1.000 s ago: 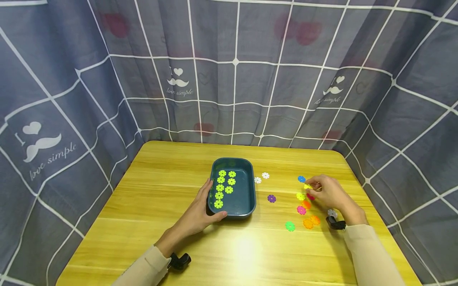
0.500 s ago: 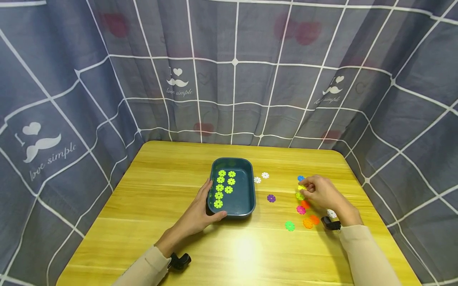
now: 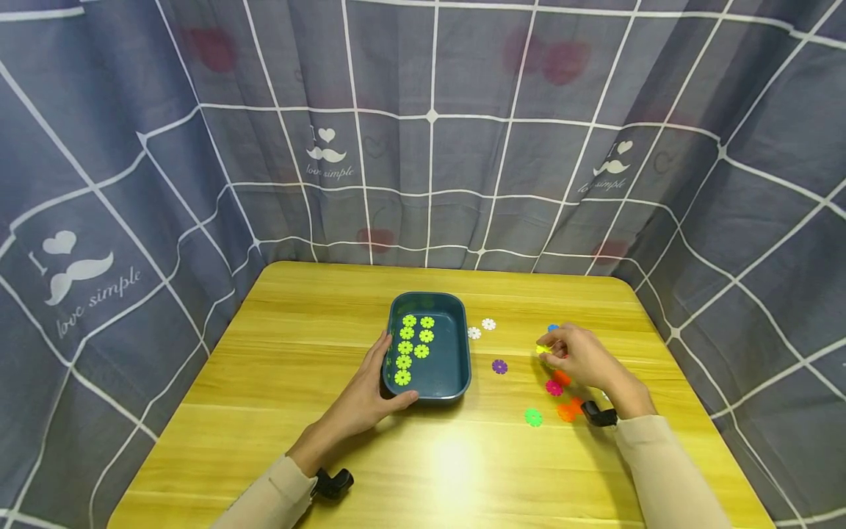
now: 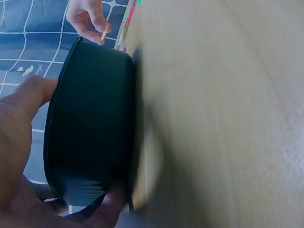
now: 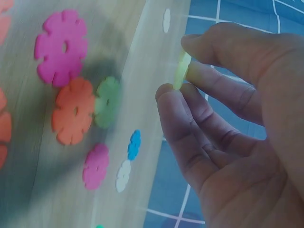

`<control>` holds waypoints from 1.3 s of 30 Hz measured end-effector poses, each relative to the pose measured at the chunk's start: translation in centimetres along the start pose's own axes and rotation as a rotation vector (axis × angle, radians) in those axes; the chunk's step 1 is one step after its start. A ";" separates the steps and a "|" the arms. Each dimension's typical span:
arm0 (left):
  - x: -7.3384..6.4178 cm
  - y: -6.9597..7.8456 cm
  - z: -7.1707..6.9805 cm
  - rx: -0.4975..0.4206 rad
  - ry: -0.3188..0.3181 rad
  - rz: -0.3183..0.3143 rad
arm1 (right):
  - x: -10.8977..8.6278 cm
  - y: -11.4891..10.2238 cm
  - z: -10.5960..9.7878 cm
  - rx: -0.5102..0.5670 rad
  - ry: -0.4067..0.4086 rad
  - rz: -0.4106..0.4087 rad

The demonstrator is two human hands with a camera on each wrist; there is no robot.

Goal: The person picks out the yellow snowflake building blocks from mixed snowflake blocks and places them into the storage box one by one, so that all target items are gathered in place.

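My left hand holds the dark blue-green rectangular tray at its near left corner, thumb on the near side and fingers along the left. In the left wrist view the tray's wall fills the space between thumb and fingers. Several yellow-green snowflake discs lie inside, in two columns on the left. To the right, my right hand pinches a yellow snowflake disc between thumb and fingertips, above the table. Below it lie an orange disc, a green disc and a pink disc.
Two white discs and a purple disc lie right of the tray. A bright green disc is nearer the front of the wooden table. A blue disc lies behind my right hand. A checked curtain surrounds the table.
My right hand has lifted the yellow disc off the scattered discs and carried it left towards the tray. The left hand and the tray have stayed in place.
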State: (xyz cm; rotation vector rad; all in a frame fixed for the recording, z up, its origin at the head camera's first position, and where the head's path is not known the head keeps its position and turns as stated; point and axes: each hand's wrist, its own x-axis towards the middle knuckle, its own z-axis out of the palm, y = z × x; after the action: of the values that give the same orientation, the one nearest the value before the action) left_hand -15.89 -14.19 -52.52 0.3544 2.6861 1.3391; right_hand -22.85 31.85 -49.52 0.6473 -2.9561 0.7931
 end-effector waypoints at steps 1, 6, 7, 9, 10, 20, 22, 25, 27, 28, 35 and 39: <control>0.0 0.0 0.0 0.001 -0.001 -0.002 | 0.1 -0.1 0.1 0.004 -0.003 -0.004; -0.1 0.2 -0.1 0.005 -0.001 -0.011 | 0.4 -0.7 0.5 0.001 -0.017 -0.020; -0.2 0.2 -0.1 0.006 -0.002 -0.013 | 0.5 -0.9 0.5 0.000 -0.022 -0.024; -0.2 0.2 -0.1 0.006 -0.001 -0.014 | 0.6 -1.2 0.7 0.001 -0.031 -0.029; -0.1 0.2 -0.1 0.005 -0.002 -0.015 | 0.7 -1.4 0.8 0.003 -0.036 -0.029; 0.0 0.0 -0.1 0.002 -0.006 -0.017 | 1.7 -3.0 1.4 0.040 -0.095 -0.047; 0.0 0.1 -0.1 0.002 -0.005 -0.016 | 1.9 -3.3 1.4 0.051 -0.101 -0.051; -0.1 0.1 -0.1 0.004 -0.005 -0.015 | 2.1 -3.6 1.6 0.069 -0.115 -0.053; -0.1 0.1 -0.1 0.004 -0.008 -0.016 | 2.1 -3.8 1.8 0.074 -0.117 -0.063; -0.1 0.2 -0.1 0.003 -0.009 -0.018 | 2.1 -3.9 1.8 0.075 -0.119 -0.064; -0.1 0.3 -0.1 -0.001 -0.013 -0.032 | 2.4 -4.9 2.3 0.080 -0.129 -0.100; -0.1 0.3 -0.2 -0.004 -0.011 -0.030 | 2.7 -5.5 2.4 0.077 -0.142 -0.115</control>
State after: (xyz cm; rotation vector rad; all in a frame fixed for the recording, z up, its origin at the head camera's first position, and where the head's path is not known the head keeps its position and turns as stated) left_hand -15.74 -14.18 -52.20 0.3197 2.6686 1.3297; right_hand -22.91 25.30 -48.68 0.9057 -2.9908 0.8903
